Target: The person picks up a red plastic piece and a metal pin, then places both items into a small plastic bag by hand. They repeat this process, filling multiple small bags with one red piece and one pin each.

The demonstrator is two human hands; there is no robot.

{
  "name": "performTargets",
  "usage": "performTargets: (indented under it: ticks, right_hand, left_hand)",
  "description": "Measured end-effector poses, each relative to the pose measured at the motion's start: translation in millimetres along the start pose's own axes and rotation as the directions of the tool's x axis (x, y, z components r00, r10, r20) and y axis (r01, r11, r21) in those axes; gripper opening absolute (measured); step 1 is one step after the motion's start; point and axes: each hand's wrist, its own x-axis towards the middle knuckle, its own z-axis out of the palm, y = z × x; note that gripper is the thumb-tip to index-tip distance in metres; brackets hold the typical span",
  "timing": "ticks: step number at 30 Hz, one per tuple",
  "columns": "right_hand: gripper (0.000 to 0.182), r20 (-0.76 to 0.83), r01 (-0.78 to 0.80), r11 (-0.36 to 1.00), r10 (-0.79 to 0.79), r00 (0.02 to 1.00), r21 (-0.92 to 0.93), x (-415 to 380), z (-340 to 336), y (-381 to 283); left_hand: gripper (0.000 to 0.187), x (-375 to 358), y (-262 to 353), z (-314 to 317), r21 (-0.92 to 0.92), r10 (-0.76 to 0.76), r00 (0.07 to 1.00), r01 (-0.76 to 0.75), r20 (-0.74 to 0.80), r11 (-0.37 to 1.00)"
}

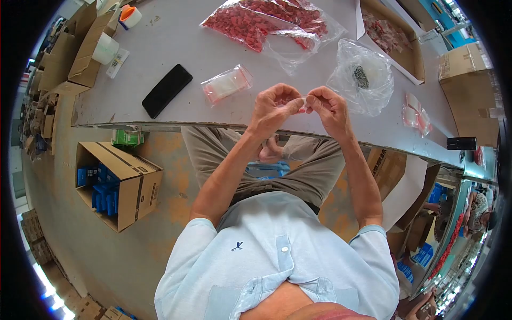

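Above the table's near edge, my left hand (273, 110) and my right hand (332, 111) meet, both with fingers pinched. Between them is a small clear plastic bag (304, 104) with a bit of red showing; the fingers cover most of it. Left of my hands lies a stack of small clear bags with red edges (228, 85). A larger clear bag (368, 80) with small dark metal-looking pieces (361, 77) rests to the right. Beyond my hands, a big clear bag spills over with small red parts (242, 24).
A black phone (167, 91), tape rolls (130, 16) and an open carton (80, 50) are on the left. On the right stand a box of filled little bags (418, 58), more small bags (416, 114) and a carton (469, 90). A box of blue packs (125, 186) sits on the floor.
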Motion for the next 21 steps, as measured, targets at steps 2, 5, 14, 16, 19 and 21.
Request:
performTargets:
  ticks: [2, 5, 14, 16, 19, 21]
  right_hand:
    - [0.015, -0.031, 0.006, 1.0, -0.005, 0.999, 0.021, 0, 1, 3]
    - [0.014, -0.044, 0.037, 0.995, -0.033, 0.998, 0.092, -2, 3, 4]
    - [0.011, 0.034, 0.04, 0.998, -0.039, 0.999, -0.042, -1, 0, -10]
    - [0.01, -0.006, 0.07, 0.99, -0.071, 0.997, -0.121, -2, 1, -15]
    - [0.009, -0.064, 0.067, 0.99, -0.075, 0.995, -0.127, -3, 2, -14]
    - [0.008, -0.052, 0.053, 0.994, -0.059, 0.997, -0.099, -5, 2, -10]
  left_hand:
    - [0.012, 1, -3, -5, -0.002, 0.002, 1.0, -0.002, -0.023, 1.0]
    - [0.012, 0, -6, -9, -0.024, -0.007, 0.999, 0.006, -0.046, 1.0]
    - [0.011, 2, -12, -10, 0.035, -0.003, 1.0, 0.003, 0.004, 0.999]
    - [0.009, 0, -7, -7, 0.024, -0.024, 1.0, 0.024, 0.009, 0.999]
    - [0.009, -2, -7, -6, -0.036, -0.023, 0.998, 0.021, -0.063, 0.999]
    - [0.009, -1, -11, -12, -0.067, -0.02, 0.999, 0.018, -0.036, 0.998]
